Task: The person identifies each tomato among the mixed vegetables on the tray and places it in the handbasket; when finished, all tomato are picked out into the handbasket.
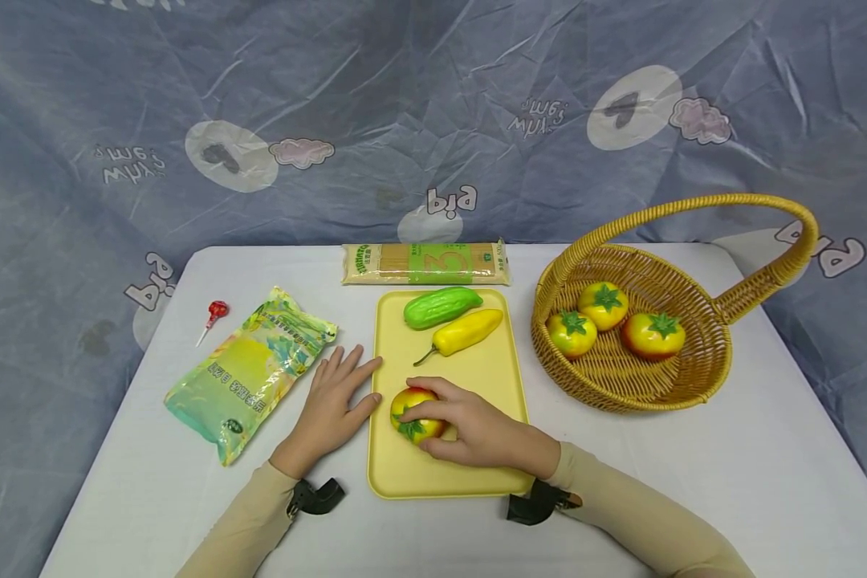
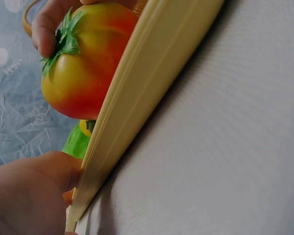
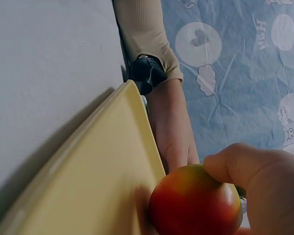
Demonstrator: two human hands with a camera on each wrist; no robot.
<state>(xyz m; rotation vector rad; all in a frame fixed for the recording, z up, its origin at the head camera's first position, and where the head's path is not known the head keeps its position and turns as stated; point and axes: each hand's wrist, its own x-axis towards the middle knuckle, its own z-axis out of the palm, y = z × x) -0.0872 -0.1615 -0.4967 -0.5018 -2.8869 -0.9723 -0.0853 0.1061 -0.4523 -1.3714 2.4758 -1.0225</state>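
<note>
My right hand (image 1: 480, 429) grips a red-and-yellow toy tomato (image 1: 413, 398) with a green leafy top, its fingers and thumb curled round it. This tomato is over the left part of a yellow tray (image 1: 484, 393). In the right wrist view the tomato (image 3: 196, 205) shows its red side just above the tray surface. My left hand (image 1: 332, 409) is spread with straight fingers, its fingertips and thumb touching the tray's left edge. Farther back on the tray lie a yellow pepper (image 1: 470, 331) with a dark stem and a green bumpy gourd-like vegetable (image 1: 442, 307).
A wicker basket (image 1: 718, 353) with a tall handle stands at the right, holding three more toy tomatoes (image 1: 653, 335). Behind the tray lies a pack of noodles (image 1: 426, 264). To the left are a green-and-yellow bag (image 1: 249, 373) and a red lollipop (image 1: 218, 309).
</note>
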